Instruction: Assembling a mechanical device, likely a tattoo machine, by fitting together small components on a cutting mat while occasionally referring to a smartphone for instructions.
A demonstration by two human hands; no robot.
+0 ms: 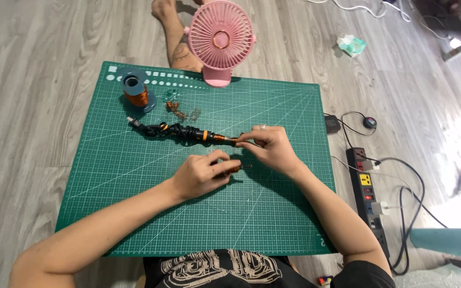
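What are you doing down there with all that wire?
A person sits on the floor at a green cutting mat. The right hand pinches the end of a black cable bundle wound with copper wire. The left hand holds a small copper-wound piece. A wire spool and pink fan sit beyond.

arms: bare | right hand [273, 146]: ring on finger | shirt [225, 269]: black, pale print
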